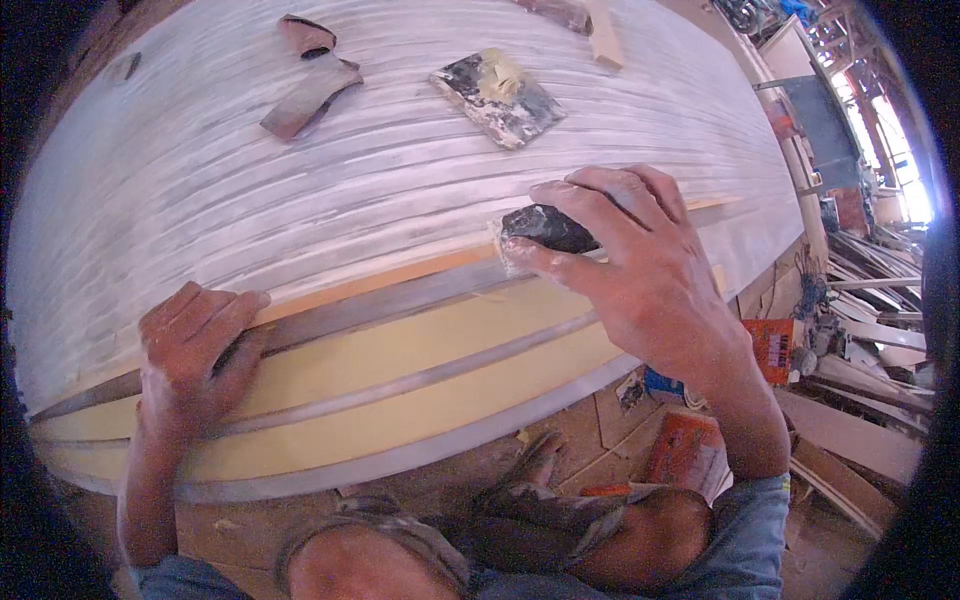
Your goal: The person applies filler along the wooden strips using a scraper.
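From where I stood, the right hand (640, 250) had fingers and thumb pinched on a flat black tool crusted with pale paste (548, 228), at the upper edge of a long curved yellow-and-grey banded side piece (400, 375). The left hand (200, 340) lay curled at that edge, farther along (whether gripping or merely resting, I couldn't tell). If the tool tilted or was pressed unevenly, I judged, its crust might gouge the edge or smear the yellow. A paste-smeared dark rectangular board (525, 118) lay beyond on the whitish streaked surface (380, 200), where a careless reach could knock it.
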`<state>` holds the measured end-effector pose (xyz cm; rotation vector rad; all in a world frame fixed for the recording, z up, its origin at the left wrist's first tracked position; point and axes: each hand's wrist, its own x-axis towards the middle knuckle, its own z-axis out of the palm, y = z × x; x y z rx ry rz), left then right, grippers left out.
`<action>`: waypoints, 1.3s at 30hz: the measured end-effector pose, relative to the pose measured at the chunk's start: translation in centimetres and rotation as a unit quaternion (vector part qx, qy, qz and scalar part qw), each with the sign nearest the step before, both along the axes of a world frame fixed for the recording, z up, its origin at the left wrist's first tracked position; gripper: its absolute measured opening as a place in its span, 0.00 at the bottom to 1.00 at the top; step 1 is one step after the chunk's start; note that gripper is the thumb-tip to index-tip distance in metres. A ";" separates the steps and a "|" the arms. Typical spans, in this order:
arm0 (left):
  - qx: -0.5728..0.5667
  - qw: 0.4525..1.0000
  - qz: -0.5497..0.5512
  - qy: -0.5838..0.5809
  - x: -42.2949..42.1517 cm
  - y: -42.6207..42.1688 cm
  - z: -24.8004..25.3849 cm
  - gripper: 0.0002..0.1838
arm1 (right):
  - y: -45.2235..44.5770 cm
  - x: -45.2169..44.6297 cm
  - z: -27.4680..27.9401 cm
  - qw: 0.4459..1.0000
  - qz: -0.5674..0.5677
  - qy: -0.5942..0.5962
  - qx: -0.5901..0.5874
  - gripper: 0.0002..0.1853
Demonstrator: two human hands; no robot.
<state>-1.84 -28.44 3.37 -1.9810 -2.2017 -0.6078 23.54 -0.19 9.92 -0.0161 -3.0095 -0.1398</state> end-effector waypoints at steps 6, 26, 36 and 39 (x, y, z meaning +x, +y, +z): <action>-0.020 1.000 0.010 0.006 -0.1 -0.3 -0.1 0.20 | 2.2 1.6 -0.3 1.000 -0.009 0.007 0.002 0.19; -0.065 0.994 0.084 0.011 -4.9 -9.4 0.0 0.19 | -1.1 -2.9 -2.1 0.965 0.059 -0.030 -0.256 0.27; -0.057 0.995 0.080 -0.002 -4.9 -9.0 0.0 0.19 | -2.2 -3.2 -0.3 0.992 0.023 0.039 -0.116 0.22; -0.073 0.994 0.079 0.005 -5.1 -9.1 -0.1 0.19 | -4.0 -4.1 -0.7 0.988 0.101 0.045 -0.109 0.20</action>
